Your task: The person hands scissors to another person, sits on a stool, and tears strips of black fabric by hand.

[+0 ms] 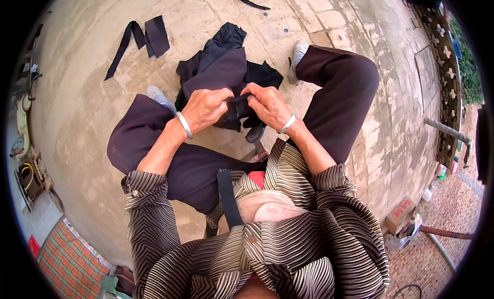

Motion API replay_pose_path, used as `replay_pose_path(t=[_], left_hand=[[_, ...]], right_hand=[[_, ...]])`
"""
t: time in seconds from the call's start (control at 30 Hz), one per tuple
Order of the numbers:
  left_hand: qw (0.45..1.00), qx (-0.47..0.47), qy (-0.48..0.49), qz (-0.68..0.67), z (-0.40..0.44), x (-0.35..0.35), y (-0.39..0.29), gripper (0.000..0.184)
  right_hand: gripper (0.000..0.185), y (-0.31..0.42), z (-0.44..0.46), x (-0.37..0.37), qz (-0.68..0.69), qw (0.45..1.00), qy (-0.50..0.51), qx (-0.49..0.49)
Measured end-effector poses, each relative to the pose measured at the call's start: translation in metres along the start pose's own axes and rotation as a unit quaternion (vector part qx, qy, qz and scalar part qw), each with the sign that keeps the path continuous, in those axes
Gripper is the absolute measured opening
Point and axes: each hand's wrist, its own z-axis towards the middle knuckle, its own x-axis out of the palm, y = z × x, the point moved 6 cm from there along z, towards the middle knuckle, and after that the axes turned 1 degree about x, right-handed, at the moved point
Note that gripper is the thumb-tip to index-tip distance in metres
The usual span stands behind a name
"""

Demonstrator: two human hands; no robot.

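A piece of black cloth (237, 109) is stretched between my two hands, above the gap between my knees. My left hand (205, 111) is closed, its fingers pinching the cloth's left end. At the right end, my right hand (268, 106) grips the same piece with bent fingers. Parts of the cloth hang below the hands, and what lies inside the fingers is hidden. Just beyond the hands, a heap of dark fabric (218, 67) lies on the ground between my feet.
Dark fabric strips (156, 36) lie on the paved ground at the upper left. Another black strip (251, 1) is at the top. A cardboard box (401, 215) stands at the lower right, a plaid cloth (72, 263) at the lower left. A patterned low wall (446, 83) runs along the right.
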Motion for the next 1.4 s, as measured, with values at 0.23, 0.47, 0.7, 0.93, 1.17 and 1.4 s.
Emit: replay_pose_path(t=[0.23, 0.47, 0.7, 0.93, 1.17, 1.4], left_hand=[[0.988, 0.015, 0.004, 0.155, 0.0, 0.014, 0.0, 0.008], [0.97, 0.066, -0.012, 0.236, 0.0, 0.022, -0.005, 0.011], [0.97, 0.098, -0.044, 0.217, -0.005, 0.037, -0.012, 0.012], [0.982, 0.046, -0.017, 0.181, -0.018, 0.05, -0.013, 0.011], [0.981, -0.106, -0.069, -0.148, -0.003, 0.006, 0.048, 0.015], [0.966, -0.172, -0.08, -0.175, 0.001, 0.006, 0.08, 0.016]], right_hand=[[0.004, -0.001, -0.003, 0.017, -0.194, 0.975, -0.05, -0.095], [0.007, -0.019, 0.006, 0.035, -0.347, 0.931, -0.053, -0.101], [0.006, -0.035, 0.0, 0.042, -0.308, 0.942, -0.054, -0.119], [0.004, -0.052, -0.012, 0.061, -0.267, 0.955, -0.025, -0.13], [0.012, -0.043, 0.017, 0.041, -0.172, 0.971, 0.01, -0.165], [0.015, -0.048, 0.004, 0.064, 0.365, 0.888, 0.198, 0.197]])
